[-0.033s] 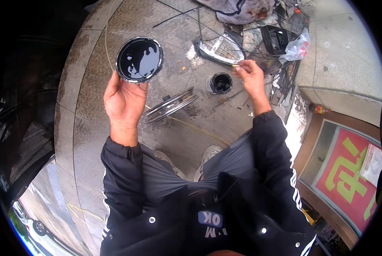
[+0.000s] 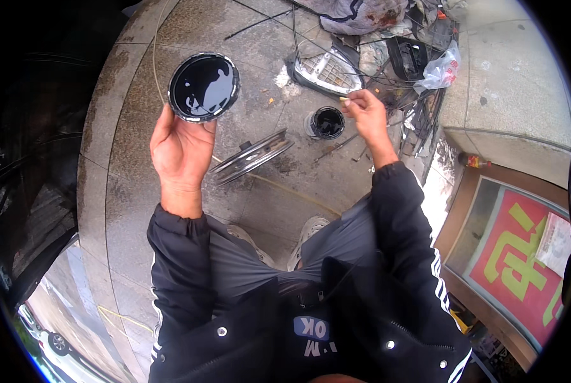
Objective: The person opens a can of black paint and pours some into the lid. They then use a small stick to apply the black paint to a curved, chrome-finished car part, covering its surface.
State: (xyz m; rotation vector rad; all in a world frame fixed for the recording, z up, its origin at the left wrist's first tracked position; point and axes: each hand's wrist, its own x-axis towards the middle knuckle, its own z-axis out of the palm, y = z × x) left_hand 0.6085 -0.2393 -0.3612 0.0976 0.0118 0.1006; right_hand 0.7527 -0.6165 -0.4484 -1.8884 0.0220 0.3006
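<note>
My left hand (image 2: 180, 150) holds up a round can lid (image 2: 204, 88) by its lower edge, with glossy black paint over the face turned toward me. On the right, my right hand (image 2: 370, 118) pinches a small yellowish thing (image 2: 343, 99) between thumb and fingertips; its kind is too small to make out. Just left of that hand stands an open can of black paint (image 2: 327, 123) on the pavement. A metal wheel rim (image 2: 250, 157) is between my hands, lower down.
Beyond the can lies a white and black grille-like part (image 2: 329, 71). Cloth (image 2: 365, 16), thin rods, a black plastic part (image 2: 408, 59) and a clear plastic bag (image 2: 440, 67) are heaped at the far right. A framed red sign (image 2: 512, 255) stands at the right. A dark vehicle fills the left edge.
The whole scene sits slightly further left in the picture. My right hand is a little closer to the can's opening; both hands keep their grips.
</note>
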